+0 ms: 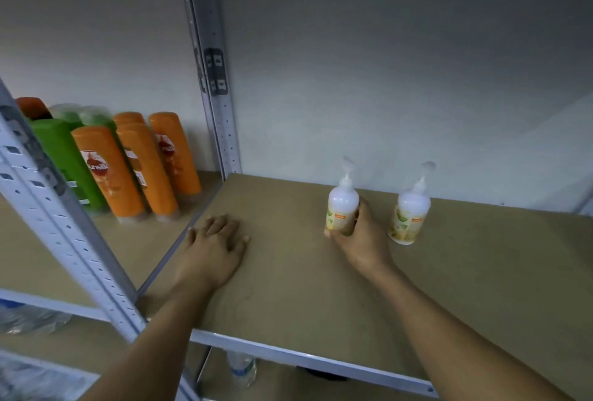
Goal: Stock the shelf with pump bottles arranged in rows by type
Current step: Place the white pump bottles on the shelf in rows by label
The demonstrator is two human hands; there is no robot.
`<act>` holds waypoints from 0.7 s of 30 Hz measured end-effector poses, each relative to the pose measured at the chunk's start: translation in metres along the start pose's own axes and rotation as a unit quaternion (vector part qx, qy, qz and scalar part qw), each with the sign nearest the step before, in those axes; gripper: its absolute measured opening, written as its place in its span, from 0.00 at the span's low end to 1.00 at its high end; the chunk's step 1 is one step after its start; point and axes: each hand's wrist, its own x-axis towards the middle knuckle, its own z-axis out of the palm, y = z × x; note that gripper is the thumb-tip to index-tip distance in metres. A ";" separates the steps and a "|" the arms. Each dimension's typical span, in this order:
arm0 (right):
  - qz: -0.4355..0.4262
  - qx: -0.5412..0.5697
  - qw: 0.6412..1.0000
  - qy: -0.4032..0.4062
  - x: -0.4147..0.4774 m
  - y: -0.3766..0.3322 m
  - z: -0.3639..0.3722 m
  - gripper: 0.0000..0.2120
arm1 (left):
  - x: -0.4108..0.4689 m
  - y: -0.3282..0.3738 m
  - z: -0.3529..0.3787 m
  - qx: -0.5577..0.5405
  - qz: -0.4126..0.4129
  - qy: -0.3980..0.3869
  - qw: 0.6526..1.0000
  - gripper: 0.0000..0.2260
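Two white pump bottles with yellow-green labels stand upright on the brown shelf board (pixel 288 288). My right hand (pixel 362 240) grips the left pump bottle (pixel 342 204) around its lower body from the right and front. The other pump bottle (pixel 410 211) stands free a short way to the right, near the back wall. My left hand (pixel 215 246) rests flat on the board toward its left side, fingers spread, holding nothing.
On the neighbouring shelf to the left stand several orange bottles (pixel 109 169) and green bottles (pixel 64 156). A perforated metal upright (pixel 221 111) divides the two bays; another upright (pixel 64 217) runs at the front left. A clear water bottle (pixel 242 368) shows below the shelf's front edge.
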 end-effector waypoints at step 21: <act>-0.097 0.067 0.990 -0.073 0.084 -0.097 0.128 0.31 | 0.002 -0.004 0.002 -0.023 -0.007 0.034 0.999 0.26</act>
